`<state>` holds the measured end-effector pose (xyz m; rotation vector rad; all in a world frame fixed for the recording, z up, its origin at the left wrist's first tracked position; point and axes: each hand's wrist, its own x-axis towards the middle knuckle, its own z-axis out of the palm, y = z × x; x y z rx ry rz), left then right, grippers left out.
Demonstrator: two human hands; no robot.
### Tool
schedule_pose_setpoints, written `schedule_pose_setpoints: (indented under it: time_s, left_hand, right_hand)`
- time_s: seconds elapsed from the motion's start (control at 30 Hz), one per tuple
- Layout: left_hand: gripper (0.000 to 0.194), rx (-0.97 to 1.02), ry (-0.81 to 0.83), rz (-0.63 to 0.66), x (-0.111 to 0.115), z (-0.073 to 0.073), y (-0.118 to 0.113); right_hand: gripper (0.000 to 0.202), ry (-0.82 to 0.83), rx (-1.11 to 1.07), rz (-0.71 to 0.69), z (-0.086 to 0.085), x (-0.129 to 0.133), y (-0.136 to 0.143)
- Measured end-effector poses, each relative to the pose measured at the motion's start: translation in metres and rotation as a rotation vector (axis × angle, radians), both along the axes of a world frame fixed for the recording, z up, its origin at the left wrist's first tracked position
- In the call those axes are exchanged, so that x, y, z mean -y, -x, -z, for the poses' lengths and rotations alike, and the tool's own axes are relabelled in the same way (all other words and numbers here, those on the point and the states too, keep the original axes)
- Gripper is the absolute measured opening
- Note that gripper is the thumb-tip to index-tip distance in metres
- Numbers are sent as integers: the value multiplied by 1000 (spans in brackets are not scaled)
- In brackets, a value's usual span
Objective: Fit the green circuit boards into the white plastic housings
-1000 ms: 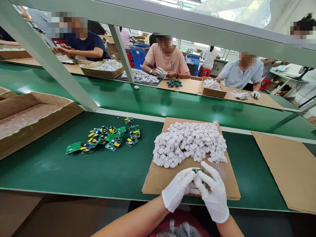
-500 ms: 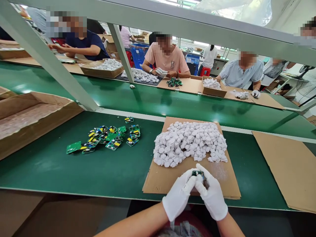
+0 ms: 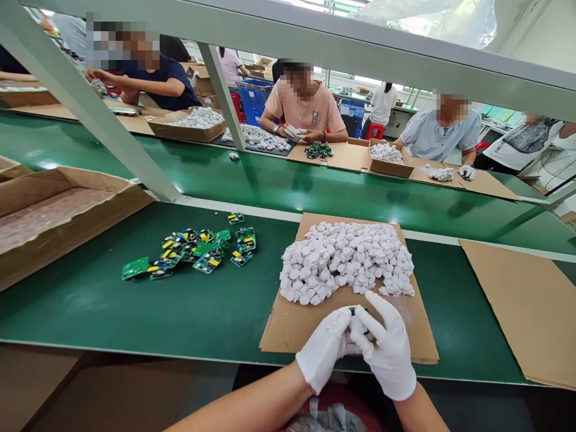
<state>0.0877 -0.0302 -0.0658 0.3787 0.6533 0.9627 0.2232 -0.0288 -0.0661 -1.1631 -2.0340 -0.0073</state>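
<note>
My left hand (image 3: 324,345), in a white glove, is closed around a small green circuit board (image 3: 359,310), of which only an edge shows between the fingers. White material shows beside the board. My right hand (image 3: 386,342), gloved too, touches the same spot with its thumb and some fingers, while its index finger is raised. Both hands are over the near edge of a cardboard sheet (image 3: 288,327). Just beyond them, a large heap of small white pieces (image 3: 346,258) lies on the cardboard. Several green boards with yellow parts (image 3: 193,249) are piled to the left.
An open cardboard box (image 3: 67,210) stands at the left, and another cardboard sheet (image 3: 526,306) lies at the right. A slanted metal post (image 3: 99,114) rises from the bench. People sit across the green belt (image 3: 270,180), beside boxes of white pieces.
The board between my hands has become mostly hidden. My right index finger has lifted and spread. On the belt, a small white item has shifted left, and a person at the far right has moved.
</note>
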Motion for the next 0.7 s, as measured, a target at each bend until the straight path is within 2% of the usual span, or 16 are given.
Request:
schedule_pose_setpoints:
  time_s: [0.1,0.2,0.3,0.4,0.47,0.57,0.7]
  left_hand:
    - [40,-70,4,-27,3,-6,0]
    - [39,-154,-42,1,3,-15,3]
    - [39,-175,-33,44,1,-19,5]
    - [39,-142,-31,77,-1,-17,5]
    - [38,-125,-46,90,-2,-15,6]
    - [37,-167,-34,76,-3,-8,6]
    - [37,-232,-46,76,-3,-1,7]
  right_hand:
    - [39,-137,67,-6,0,0,3]
    - [38,-160,86,-18,2,-1,2]
    - [31,-13,54,-113,4,2,-2]
    - [42,224,-73,-235,6,8,-4]
    - [48,329,-234,-227,7,11,-2]
    - [59,382,-407,-147,12,10,5]
    - [60,447,-345,-150,18,3,8]
